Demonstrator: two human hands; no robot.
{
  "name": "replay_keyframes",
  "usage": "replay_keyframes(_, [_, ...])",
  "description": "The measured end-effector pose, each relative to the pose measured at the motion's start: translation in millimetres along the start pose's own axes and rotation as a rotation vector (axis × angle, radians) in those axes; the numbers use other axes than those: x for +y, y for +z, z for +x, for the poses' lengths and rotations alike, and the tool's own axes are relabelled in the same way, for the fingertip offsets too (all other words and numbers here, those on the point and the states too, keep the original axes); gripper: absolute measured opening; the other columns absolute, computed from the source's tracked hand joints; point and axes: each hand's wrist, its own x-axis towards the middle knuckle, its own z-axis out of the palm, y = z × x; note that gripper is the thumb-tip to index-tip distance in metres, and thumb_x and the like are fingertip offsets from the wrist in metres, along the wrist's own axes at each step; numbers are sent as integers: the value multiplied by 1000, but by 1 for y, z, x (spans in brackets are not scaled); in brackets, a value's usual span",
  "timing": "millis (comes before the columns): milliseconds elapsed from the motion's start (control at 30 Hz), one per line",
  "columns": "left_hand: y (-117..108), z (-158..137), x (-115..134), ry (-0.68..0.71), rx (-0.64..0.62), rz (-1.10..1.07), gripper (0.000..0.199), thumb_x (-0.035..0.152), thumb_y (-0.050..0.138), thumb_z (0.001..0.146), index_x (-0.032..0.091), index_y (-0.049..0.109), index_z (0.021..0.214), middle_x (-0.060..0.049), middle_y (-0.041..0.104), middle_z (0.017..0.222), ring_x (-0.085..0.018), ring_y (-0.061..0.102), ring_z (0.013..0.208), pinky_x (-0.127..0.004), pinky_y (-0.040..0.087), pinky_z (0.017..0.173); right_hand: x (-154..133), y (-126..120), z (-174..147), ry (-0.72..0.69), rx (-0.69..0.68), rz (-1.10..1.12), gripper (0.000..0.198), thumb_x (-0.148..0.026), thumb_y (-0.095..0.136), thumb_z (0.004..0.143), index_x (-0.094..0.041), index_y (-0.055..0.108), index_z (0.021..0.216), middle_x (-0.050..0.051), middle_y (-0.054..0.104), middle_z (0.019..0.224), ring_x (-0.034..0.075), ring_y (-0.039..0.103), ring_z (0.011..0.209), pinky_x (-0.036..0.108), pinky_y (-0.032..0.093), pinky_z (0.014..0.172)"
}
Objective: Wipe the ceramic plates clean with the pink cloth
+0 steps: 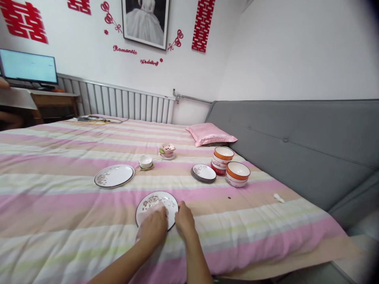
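Under L grip (156,225), cloth (146,216) on plate (170,206), R grip (184,219) @ rim

The plate (172,211) near the front edge of the bed (89,221) is white with a dark rim and brown flowers; the cloth (148,214) on it is pinkish white. The platter (115,176), farther from the headboard edge, also has brown flowers on white. Nearer that edge, the bowls (237,170) have orange bands and white insides. Pink, beige, white and yellow-green stripes cross the bedspread (71,205); the pillow (210,134) is plain pink.

Head-worn view, forward and down
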Motion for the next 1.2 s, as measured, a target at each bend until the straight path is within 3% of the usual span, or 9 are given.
replay_keyframes(267, [4,23,14,83,-55,-45,30,20,33,91,13,52,113,-14,64,96,-25,64,88,-38,48,75,2,2,0,-15,7,-21,22,-24,43,85,-18,50,105,13,65,108,25,60,102,34,43,79])
replay_keyframes(433, [5,42,16,90,-64,-40,33,35,47,89,15,53,114,-6,62,101,-17,61,86,-38,51,77,2,3,2,-21,7,-30,23,-17,41,84,-18,51,104,13,65,107,25,60,102,33,43,79])
replay_keyframes(767, [6,64,16,46,-57,-33,35,34,52,87,15,53,116,-8,59,112,-18,59,94,-40,51,80,5,4,5,-23,2,-38,28,-14,43,82,-18,51,108,13,64,110,26,59,103,34,42,79])
replay_keyframes(967, [3,79,5,-20,-59,-31,35,34,53,87,15,53,116,-8,58,113,-19,59,95,-40,51,80,6,4,6,-26,-1,-43,27,-15,43,83,-18,51,108,12,64,109,24,59,104,32,41,81])
replay_keyframes(1200, [3,88,-29,-104,-43,3,34,35,52,87,15,53,115,-8,59,111,-19,59,94,-40,51,79,7,3,9,-25,-8,-20,28,-14,42,83,-19,52,108,10,65,107,23,59,102,30,41,79])
